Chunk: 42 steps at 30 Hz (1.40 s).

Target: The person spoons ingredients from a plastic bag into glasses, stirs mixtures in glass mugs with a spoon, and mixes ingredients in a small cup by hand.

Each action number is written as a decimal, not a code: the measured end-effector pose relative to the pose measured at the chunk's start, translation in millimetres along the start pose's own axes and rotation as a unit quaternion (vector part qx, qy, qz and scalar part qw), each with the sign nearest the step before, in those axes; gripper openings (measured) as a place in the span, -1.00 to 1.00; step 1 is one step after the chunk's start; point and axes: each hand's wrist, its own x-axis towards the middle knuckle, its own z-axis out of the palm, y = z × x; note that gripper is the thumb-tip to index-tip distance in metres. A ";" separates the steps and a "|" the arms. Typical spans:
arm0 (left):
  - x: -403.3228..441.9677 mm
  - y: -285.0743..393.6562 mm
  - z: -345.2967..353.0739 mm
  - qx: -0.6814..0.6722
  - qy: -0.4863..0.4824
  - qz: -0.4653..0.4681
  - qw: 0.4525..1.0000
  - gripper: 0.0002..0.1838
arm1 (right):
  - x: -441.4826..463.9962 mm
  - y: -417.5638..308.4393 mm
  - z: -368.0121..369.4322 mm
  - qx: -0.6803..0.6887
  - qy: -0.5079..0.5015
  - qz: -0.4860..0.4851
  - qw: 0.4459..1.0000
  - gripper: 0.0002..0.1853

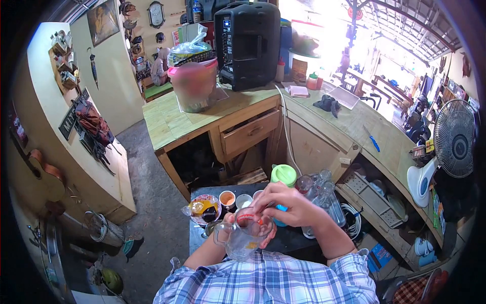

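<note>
Close to my shirt front, my left hand (228, 223) is wrapped round a clear glass mug (238, 243) with a handle on its left side. A smaller clear cup with red lettering (246, 217) is at the mug's mouth. Over these, my right hand (286, 202) has its fingers pinched together; what they hold, if anything, is too small to make out. Just beyond my hands stand a cup of orange contents (227, 198), a white cup (243, 201) and a container with a light green lid (284, 175).
A patterned plate (215, 198) with yellow contents lies at the dark table's left. Several glasses (324, 187) stand at its right. Beyond are a wooden counter (177, 126) with a pink-lidded bucket (195, 88), a black speaker (248, 45), a blue knife (373, 143) and a fan (455, 142).
</note>
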 end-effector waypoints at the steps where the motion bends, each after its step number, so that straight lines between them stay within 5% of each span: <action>1: 0.8 1.0 3.9 0.025 0.015 -0.016 0.999 0.34 | -0.9 -8.0 -8.8 0.085 0.052 0.071 0.993 -0.86; 2: 2.9 2.5 10.5 0.024 0.015 -0.016 0.999 0.34 | -3.5 -11.0 -18.4 0.169 0.102 0.141 0.970 -0.85; 3: 7.3 5.4 20.0 0.007 0.028 -0.016 0.999 0.31 | -6.1 -4.8 -33.3 0.074 0.132 0.065 0.986 -0.84; 6: 11.0 8.3 21.9 -0.027 0.030 -0.020 0.999 0.33 | -8.9 -12.0 -26.6 0.095 0.119 0.137 0.979 -0.82; 8: 13.1 6.9 20.0 0.060 0.099 -0.013 0.993 0.34 | -7.4 -12.6 -6.9 -0.036 0.026 0.101 0.994 -0.71; 11: 2.4 8.9 7.7 0.109 0.125 -0.051 0.985 0.40 | -9.9 -29.9 -23.4 -0.060 0.035 0.130 0.989 -0.69; 13: 0.4 6.6 3.2 0.127 0.142 -0.059 0.980 0.42 | -10.9 -35.8 -35.8 -0.116 0.135 0.139 0.974 -0.71; 18: 1.2 13.3 9.2 0.228 0.191 -0.039 0.954 0.39 | -17.6 -17.3 -4.0 -0.098 0.033 0.133 0.986 -0.71; 20: -1.6 16.5 12.0 0.219 0.173 -0.066 0.958 0.40 | -21.6 -20.7 -23.5 0.010 0.195 0.221 0.956 -0.72; 25: -5.2 19.9 14.8 0.241 0.184 -0.050 0.952 0.37 | -19.2 -12.9 2.7 -0.064 0.069 0.136 0.986 -0.71; 26: -6.9 20.6 13.0 0.242 0.183 -0.053 0.951 0.37 | -19.3 -15.9 -0.6 -0.065 0.072 0.136 0.986 -0.71; 28: -6.1 22.2 13.7 0.335 0.192 -0.048 0.921 0.41 | -22.5 -24.1 -16.8 0.062 0.143 0.284 0.946 -0.71; 30: -7.2 22.9 22.0 0.284 0.211 -0.066 0.933 0.39 | -28.7 -19.1 -24.8 0.096 0.211 0.290 0.928 -0.72; 32: -9.5 25.0 18.3 0.360 0.233 -0.043 0.902 0.35 | -29.3 -14.8 -16.8 -0.124 0.140 0.178 0.966 -0.70; 33: -6.1 26.5 24.6 0.372 0.229 -0.036 0.899 0.25 | -24.0 -24.0 -9.5 0.006 0.070 0.222 0.973 -0.68; 36: -8.5 32.7 25.2 0.484 0.208 -0.065 0.847 0.17 | -27.4 -23.5 -11.2 0.042 0.074 0.227 0.970 -0.65; 40: -4.6 31.6 36.9 0.526 0.245 -0.041 0.813 0.12 | -27.5 -28.9 -21.0 0.058 0.188 0.266 0.944 -0.65; 42: -3.4 32.2 38.4 0.624 0.219 -0.029 0.749 0.16 | -25.3 -23.7 -4.5 -0.029 0.107 0.250 0.962 -0.68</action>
